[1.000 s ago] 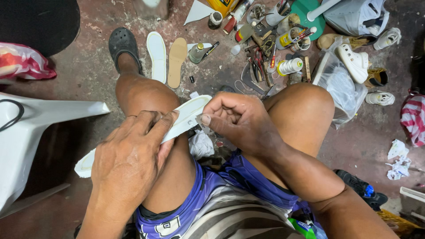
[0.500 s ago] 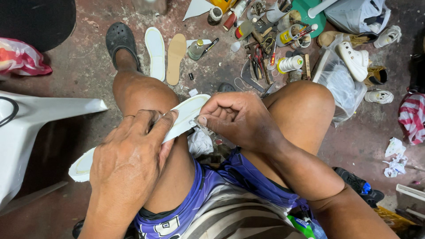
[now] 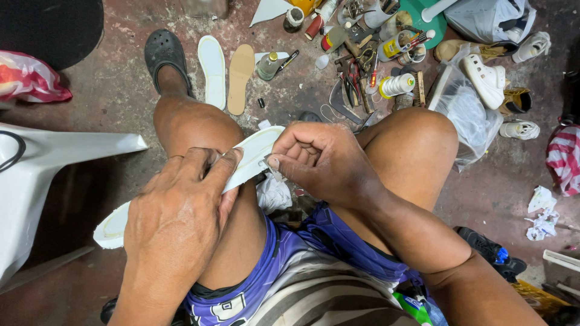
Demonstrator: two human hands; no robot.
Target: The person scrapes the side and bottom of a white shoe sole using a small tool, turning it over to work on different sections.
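Hands first, as I see them through the head camera: the left hand [image 3: 175, 223] lies over a white insole [image 3: 254, 154] and presses it against the left thigh, fingers closed along its edge. The right hand [image 3: 323, 163] is pinched shut on a small thin blade [image 3: 275, 172] at the insole's near rim, thumb and forefinger touching it. I read the insole as lying slantwise across the thigh, one end sticking out below the left hand, the other pointing toward the right knee.

Beyond the insole, on the floor, I see 2 loose soles side by side, 1 white sole [image 3: 212, 69] and 1 tan sole [image 3: 240, 77], just beside a black clog [image 3: 164, 55]. Farther right of the insole lies a heap of tools [image 3: 356, 72], and near it a white shoe [image 3: 483, 78] on a plastic bag.
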